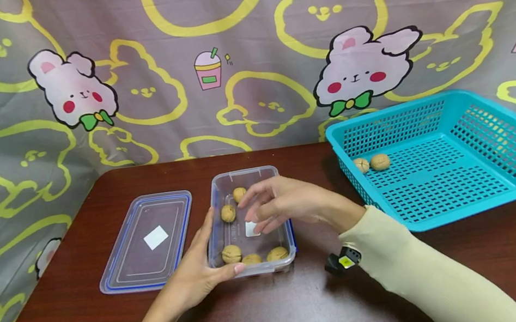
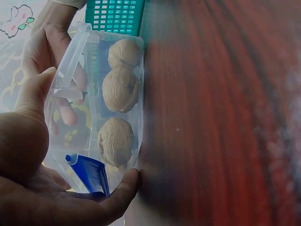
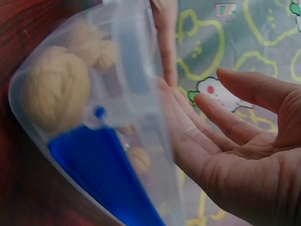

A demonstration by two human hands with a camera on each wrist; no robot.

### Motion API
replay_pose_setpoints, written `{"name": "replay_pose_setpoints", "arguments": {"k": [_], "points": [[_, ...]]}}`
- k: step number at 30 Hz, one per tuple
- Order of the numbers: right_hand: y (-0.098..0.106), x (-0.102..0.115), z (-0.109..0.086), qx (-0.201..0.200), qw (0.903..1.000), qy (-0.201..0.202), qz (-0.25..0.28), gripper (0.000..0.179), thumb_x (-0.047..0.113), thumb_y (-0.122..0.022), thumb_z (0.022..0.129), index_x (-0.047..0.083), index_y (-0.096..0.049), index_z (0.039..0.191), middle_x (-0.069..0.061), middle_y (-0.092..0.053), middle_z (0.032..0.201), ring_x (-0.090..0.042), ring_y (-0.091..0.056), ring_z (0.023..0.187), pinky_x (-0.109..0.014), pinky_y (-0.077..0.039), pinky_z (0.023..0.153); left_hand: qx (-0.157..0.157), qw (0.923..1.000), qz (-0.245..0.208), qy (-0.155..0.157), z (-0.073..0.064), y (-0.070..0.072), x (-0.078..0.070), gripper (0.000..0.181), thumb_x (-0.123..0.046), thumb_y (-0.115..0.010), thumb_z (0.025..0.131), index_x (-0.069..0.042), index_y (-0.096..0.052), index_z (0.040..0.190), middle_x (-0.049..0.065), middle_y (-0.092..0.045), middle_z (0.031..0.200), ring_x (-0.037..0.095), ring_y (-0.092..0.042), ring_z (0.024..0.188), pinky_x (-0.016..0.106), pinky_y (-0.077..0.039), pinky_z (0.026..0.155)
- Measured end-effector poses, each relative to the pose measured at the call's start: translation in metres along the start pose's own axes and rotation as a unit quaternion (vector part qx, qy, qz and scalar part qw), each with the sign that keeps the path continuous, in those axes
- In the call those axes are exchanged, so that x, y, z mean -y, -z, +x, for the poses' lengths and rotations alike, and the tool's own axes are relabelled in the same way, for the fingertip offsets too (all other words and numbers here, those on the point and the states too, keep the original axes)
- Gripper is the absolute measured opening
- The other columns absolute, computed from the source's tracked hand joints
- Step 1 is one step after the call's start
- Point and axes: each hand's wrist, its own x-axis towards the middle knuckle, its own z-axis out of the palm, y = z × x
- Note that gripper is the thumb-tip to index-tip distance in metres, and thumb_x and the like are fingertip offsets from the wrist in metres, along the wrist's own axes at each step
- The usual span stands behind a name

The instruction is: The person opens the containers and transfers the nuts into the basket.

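Note:
A clear plastic food box (image 1: 246, 173) with blue side clips stands on the table, holding several walnuts (image 1: 231, 254). My left hand (image 1: 194, 269) grips its near left corner, thumb at the front rim and fingers along the left side. Over the right part of the box hovers my right hand (image 1: 288, 200), its fingers loosely bent and nothing held in them. In the right wrist view, that hand's fingers (image 3: 225, 125) spread apart beside the box's upper edge. Walnuts (image 2: 116, 141) line the near end in the left wrist view. Part of the box floor is hidden behind the right hand.
Left of the box lies its clear lid (image 1: 132, 255) with a blue seal and a white sticker. A turquoise plastic basket (image 1: 437, 169) stands at the right, with two walnuts (image 1: 380, 162) in its far left corner. A patterned curtain (image 1: 242, 47) hangs behind the brown table (image 1: 279, 312).

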Motion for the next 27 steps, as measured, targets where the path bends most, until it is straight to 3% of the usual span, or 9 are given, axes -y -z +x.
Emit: {"name": "replay_pose_setpoints", "arguments": {"k": [7, 18, 27], "points": [[-0.016, -0.01, 0.022, 0.009, 0.9998, -0.018, -0.009, 0.044, 0.001, -0.06, 0.097, -0.007, -0.058, 0.139, -0.025, -0.072, 0.117, -0.031, -0.077, 0.097, -0.044, -0.063, 0.092, 0.004, 1.0, -0.006, -0.005, 0.0, 0.0, 0.001, 0.125, -0.035, -0.089, 0.084, -0.013, 0.0, 0.17, 0.03, -0.017, 0.17, 0.05, -0.029, 0.153, 0.07, -0.024, 0.122], [-0.035, -0.017, 0.042, -0.001, 0.9979, -0.055, -0.034, 0.04, -0.002, -0.065, 0.091, -0.006, -0.062, 0.131, -0.007, -0.069, 0.092, -0.024, -0.077, 0.084, -0.034, -0.061, 0.076, 0.003, 1.0, 0.008, 0.0, 0.0, 0.001, 0.002, 0.125, -0.037, -0.088, 0.084, -0.012, -0.001, 0.17, 0.031, -0.016, 0.171, 0.051, -0.027, 0.154, 0.071, -0.023, 0.122], [-0.043, -0.023, 0.048, 0.005, 0.997, -0.073, -0.025, 0.039, -0.002, -0.068, 0.091, -0.002, -0.063, 0.129, -0.01, -0.074, 0.092, -0.023, -0.075, 0.077, -0.035, -0.063, 0.075, 0.007, 0.9999, 0.005, 0.011, -0.001, 0.001, 0.001, 0.124, -0.038, -0.088, 0.085, -0.016, 0.0, 0.17, 0.028, -0.015, 0.172, 0.05, -0.026, 0.155, 0.07, -0.022, 0.123]]}}
